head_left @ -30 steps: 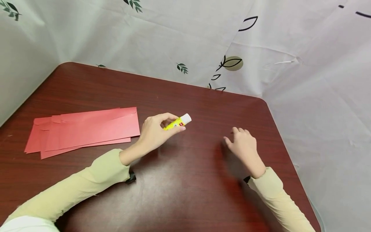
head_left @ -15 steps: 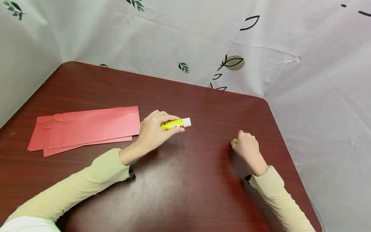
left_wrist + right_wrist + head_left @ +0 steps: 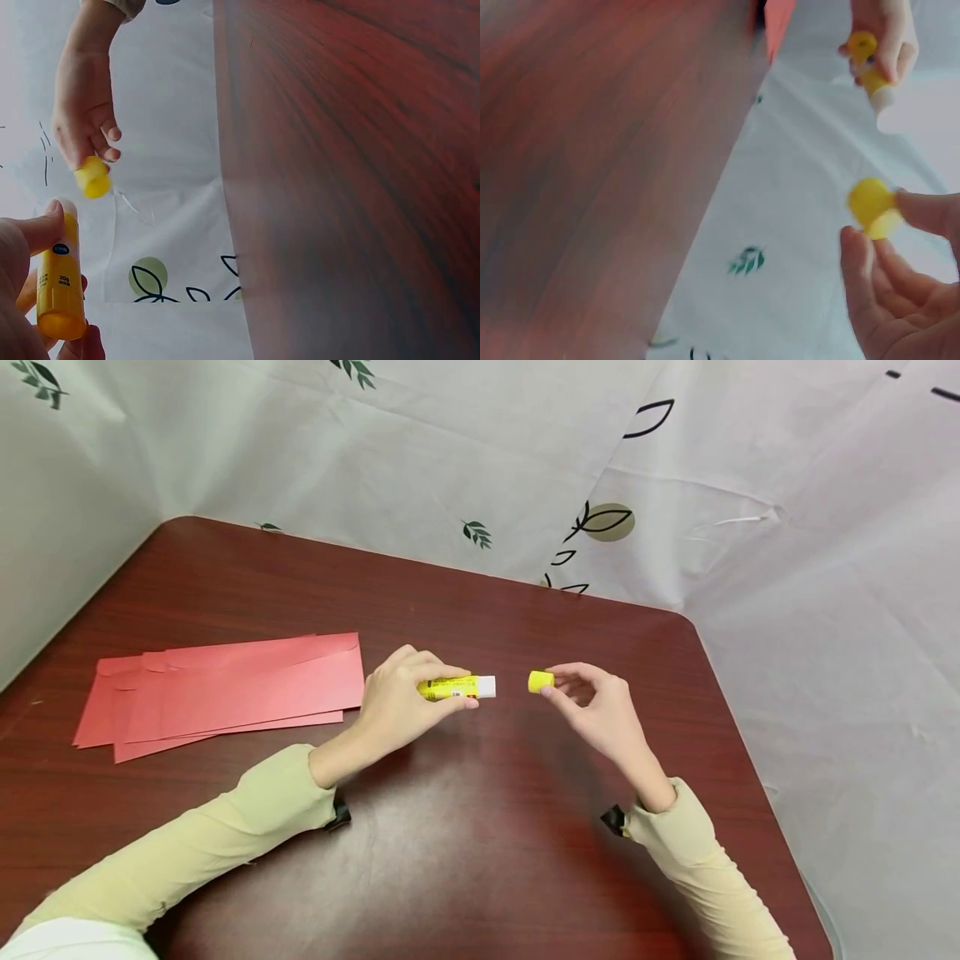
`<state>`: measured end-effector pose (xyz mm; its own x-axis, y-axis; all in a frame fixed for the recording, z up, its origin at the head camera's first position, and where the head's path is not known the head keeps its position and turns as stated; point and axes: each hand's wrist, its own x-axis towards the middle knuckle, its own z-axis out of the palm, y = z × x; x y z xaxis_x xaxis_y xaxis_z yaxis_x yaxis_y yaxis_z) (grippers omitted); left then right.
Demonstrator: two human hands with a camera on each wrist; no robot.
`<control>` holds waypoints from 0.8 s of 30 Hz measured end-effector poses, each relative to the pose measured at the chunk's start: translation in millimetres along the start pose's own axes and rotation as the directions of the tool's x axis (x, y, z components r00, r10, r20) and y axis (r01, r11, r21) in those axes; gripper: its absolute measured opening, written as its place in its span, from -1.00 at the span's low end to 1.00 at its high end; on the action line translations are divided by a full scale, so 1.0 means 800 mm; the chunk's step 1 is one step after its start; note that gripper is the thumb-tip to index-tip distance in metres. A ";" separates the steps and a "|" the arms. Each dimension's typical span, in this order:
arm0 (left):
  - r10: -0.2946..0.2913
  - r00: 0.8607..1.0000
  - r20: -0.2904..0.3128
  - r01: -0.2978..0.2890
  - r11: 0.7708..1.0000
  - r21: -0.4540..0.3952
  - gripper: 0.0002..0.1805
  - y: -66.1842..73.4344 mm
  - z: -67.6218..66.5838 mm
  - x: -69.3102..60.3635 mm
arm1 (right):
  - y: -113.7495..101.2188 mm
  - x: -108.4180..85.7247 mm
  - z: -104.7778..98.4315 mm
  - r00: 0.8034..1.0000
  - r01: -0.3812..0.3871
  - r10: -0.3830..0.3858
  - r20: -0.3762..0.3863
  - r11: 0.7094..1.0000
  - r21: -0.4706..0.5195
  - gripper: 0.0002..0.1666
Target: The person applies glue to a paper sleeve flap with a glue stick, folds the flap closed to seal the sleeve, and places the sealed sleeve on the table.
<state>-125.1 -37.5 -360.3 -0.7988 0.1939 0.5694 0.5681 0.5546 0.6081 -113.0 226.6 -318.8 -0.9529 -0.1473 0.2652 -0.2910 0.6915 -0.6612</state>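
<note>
My left hand (image 3: 397, 702) grips a yellow glue stick (image 3: 450, 687) above the table, its uncapped white end pointing right. In the left wrist view the glue stick (image 3: 61, 289) stands roughly upright between thumb and fingers. Facing it from the right, my right hand (image 3: 603, 710) pinches the small yellow cap (image 3: 540, 682) between thumb and fingertips. A short gap separates the cap from the white end. The right wrist view shows the cap (image 3: 871, 204) held at the fingertips, with the glue stick (image 3: 874, 77) beyond it.
Several red envelopes (image 3: 247, 689) lie overlapped on the table's left side, close to my left hand. The dark red wooden table (image 3: 450, 868) has rounded far corners. A white cloth (image 3: 375, 468) with leaf prints hangs behind it.
My right hand has picked up the yellow cap from the table at the right and brought it left and up toward the glue stick. The left hand has levelled the glue stick.
</note>
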 end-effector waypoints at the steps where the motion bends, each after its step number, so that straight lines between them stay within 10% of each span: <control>1: 0.002 1.000 -0.001 -0.002 1.000 0.001 -0.64 0.000 0.000 0.000 | -0.003 0.000 0.003 1.000 -0.006 0.006 -0.002 0.999 0.035 -0.75; 24: 0.037 0.999 0.025 -0.035 0.998 -0.053 -0.66 0.007 -0.002 -0.002 | -0.020 -0.004 0.032 0.991 0.031 -0.071 0.110 0.943 0.332 -0.69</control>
<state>-120.3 -36.2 -357.0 -0.7822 0.2339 0.5775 0.6055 0.5037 0.6161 -107.5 198.2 -327.0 -0.9334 -0.2732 0.2326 -0.3321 0.4126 -0.8482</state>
